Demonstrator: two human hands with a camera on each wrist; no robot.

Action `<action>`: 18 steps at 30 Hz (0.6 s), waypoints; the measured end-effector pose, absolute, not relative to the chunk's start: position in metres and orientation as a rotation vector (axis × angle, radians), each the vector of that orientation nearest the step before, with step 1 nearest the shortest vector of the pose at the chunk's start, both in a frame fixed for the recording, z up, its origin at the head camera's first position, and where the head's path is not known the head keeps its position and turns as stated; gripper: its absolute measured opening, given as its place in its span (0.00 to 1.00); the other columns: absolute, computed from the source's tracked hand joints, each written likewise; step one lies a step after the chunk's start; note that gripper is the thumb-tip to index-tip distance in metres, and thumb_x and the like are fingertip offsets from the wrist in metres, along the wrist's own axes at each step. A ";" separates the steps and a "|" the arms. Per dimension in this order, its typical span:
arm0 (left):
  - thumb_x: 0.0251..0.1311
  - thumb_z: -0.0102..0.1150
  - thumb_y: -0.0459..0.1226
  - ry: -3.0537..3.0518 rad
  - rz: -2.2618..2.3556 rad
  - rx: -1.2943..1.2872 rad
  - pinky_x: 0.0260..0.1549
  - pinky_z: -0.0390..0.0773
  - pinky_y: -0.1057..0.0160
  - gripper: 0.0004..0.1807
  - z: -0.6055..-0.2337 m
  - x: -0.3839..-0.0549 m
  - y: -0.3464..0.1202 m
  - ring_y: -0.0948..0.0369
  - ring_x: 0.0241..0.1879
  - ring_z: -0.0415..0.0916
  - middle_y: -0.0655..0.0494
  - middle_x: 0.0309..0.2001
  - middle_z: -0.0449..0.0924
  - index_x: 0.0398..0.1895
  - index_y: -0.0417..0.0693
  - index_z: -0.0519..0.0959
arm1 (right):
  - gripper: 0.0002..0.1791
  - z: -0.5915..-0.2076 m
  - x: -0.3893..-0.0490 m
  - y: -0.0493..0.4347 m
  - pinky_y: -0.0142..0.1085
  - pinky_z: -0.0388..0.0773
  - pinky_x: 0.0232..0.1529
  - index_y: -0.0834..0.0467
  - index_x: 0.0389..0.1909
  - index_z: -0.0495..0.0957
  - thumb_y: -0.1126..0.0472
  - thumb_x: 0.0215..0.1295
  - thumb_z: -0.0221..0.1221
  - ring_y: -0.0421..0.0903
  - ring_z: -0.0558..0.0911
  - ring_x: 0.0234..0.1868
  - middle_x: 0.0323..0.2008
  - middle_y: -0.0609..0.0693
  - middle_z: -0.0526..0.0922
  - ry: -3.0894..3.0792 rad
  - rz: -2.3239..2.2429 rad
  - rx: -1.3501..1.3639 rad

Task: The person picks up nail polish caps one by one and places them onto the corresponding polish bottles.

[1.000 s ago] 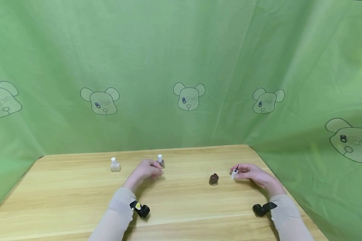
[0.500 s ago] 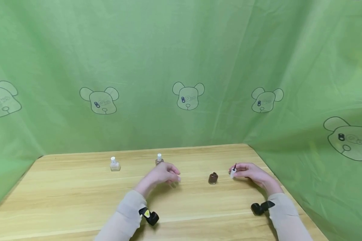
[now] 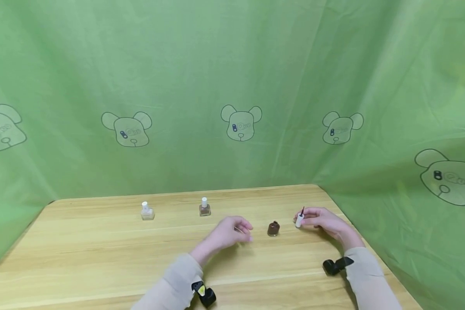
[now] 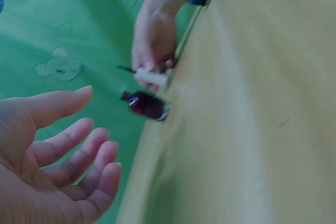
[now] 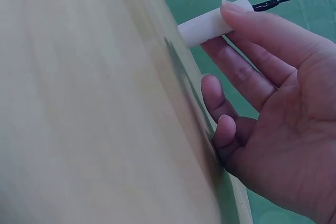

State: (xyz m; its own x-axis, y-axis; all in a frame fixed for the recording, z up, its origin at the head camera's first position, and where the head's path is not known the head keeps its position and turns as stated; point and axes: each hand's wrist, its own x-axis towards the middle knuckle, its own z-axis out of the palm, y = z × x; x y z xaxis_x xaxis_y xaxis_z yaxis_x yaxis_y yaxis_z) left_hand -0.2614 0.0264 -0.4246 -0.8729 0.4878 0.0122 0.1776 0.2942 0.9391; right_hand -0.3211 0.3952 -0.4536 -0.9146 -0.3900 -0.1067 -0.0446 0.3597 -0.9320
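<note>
My right hand (image 3: pixel 322 221) pinches a white nail polish cap (image 5: pixel 210 25) between thumb and fingers, low over the right part of the table. The cap's dark brush (image 5: pixel 272 4) points up in the head view. Just left of it stands an uncapped bottle of dark brown nail polish (image 3: pixel 273 229), upright on the table. My left hand (image 3: pixel 230 232) is to the left of that bottle and apart from it. Its fingers are relaxed, and nothing lies between them in the left wrist view.
Two capped nail polish bottles stand farther back: a brownish bottle (image 3: pixel 204 209) near the middle and a pale bottle (image 3: pixel 147 213) to its left. A green curtain (image 3: pixel 186 86) surrounds the back and sides of the wooden table (image 3: pixel 81 258).
My left hand has moved right and nearer, from beside the brownish capped bottle toward the uncapped one. My right hand has stayed nearly in place with the cap.
</note>
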 end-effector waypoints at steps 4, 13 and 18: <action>0.49 0.71 0.33 2.306 1.656 0.613 0.38 0.78 0.68 0.22 -0.433 -0.257 0.039 0.62 0.38 0.76 0.45 0.43 0.82 0.49 0.40 0.79 | 0.18 -0.452 -0.320 0.395 0.29 0.73 0.39 0.65 0.54 0.76 0.65 0.64 0.60 0.36 0.82 0.44 0.43 0.40 0.87 2.314 -1.587 -0.386; 0.50 0.71 0.37 2.351 1.731 0.553 0.45 0.79 0.62 0.26 -0.442 -0.262 0.054 0.55 0.46 0.77 0.44 0.52 0.81 0.55 0.44 0.78 | 0.15 -0.451 -0.322 0.397 0.34 0.69 0.39 0.58 0.53 0.78 0.64 0.66 0.59 0.36 0.82 0.45 0.45 0.38 0.86 2.288 -1.576 -0.371; 0.51 0.71 0.38 2.305 1.759 0.526 0.43 0.78 0.65 0.26 -0.444 -0.273 0.062 0.61 0.44 0.77 0.43 0.54 0.80 0.56 0.42 0.78 | 0.13 -0.452 -0.324 0.398 0.33 0.69 0.36 0.51 0.50 0.80 0.65 0.66 0.58 0.36 0.82 0.44 0.44 0.37 0.86 2.277 -1.587 -0.367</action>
